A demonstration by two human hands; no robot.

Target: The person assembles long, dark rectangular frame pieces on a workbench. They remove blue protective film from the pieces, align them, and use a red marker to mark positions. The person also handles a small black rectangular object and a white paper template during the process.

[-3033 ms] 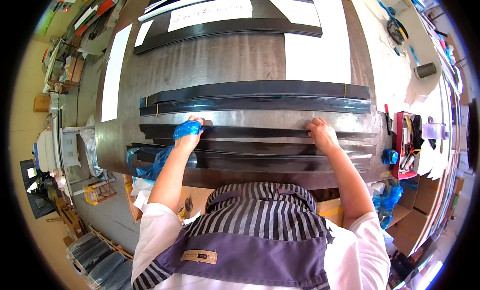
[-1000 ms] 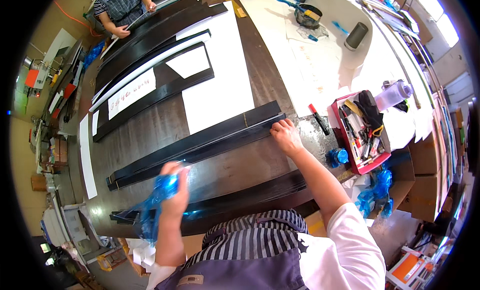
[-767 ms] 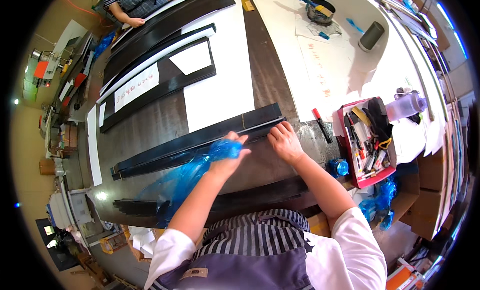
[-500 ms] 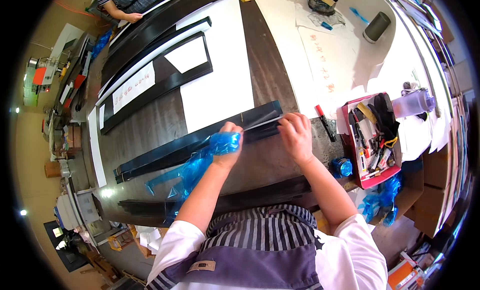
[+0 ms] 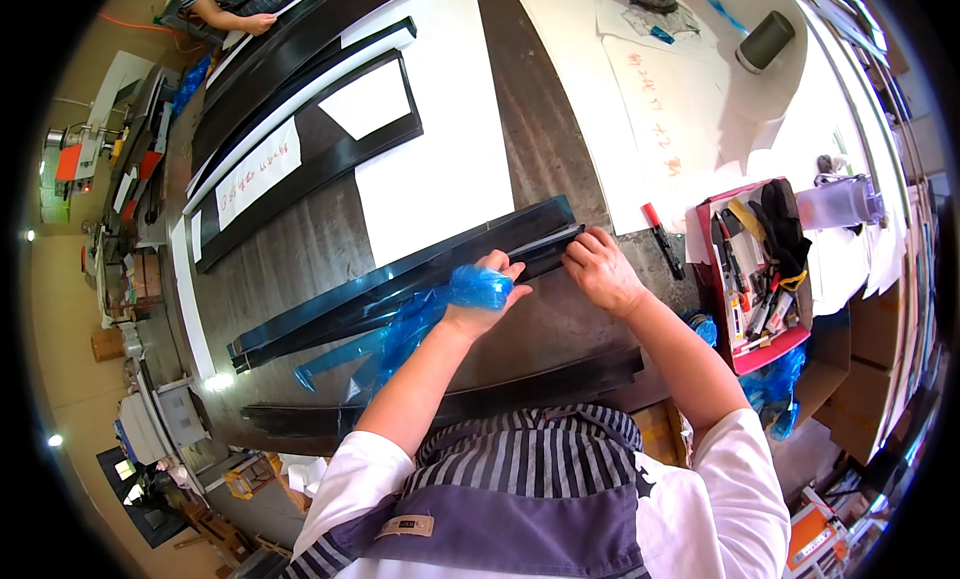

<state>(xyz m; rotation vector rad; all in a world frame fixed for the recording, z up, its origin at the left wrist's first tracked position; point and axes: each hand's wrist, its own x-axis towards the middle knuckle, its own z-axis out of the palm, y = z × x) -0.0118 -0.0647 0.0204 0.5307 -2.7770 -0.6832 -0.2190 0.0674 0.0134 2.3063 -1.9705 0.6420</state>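
Observation:
My left hand point(image 5: 478, 307) has crumpled blue plastic film point(image 5: 482, 287) bunched round its palm and fingers, with a long loose tail point(image 5: 380, 339) trailing down to the left over the table. Its thumb points right, beside the bundle of long dark strips point(image 5: 400, 279). At the bundle's right end, my right hand point(image 5: 603, 271) pinches the end of one dark strip point(image 5: 545, 247) between thumb and fingers. The strips lie slanted across the dark table, their left end tied with a thin band. Film covers part of what the left fingertips touch.
Black frame-like pieces point(image 5: 310, 169) and white sheets point(image 5: 440, 179) lie beyond the bundle. More dark strips point(image 5: 450, 399) lie along the near edge. To the right are a red marker point(image 5: 663, 241), a red box of tools point(image 5: 755, 279) and a purple bottle point(image 5: 840, 204). Another person's hand point(image 5: 260, 24) works at far left.
My left hand has slid right along the bundle, its thumb now extended, and the blue film came with it. My right hand keeps its pinch at the strip's end. The view has shifted slightly.

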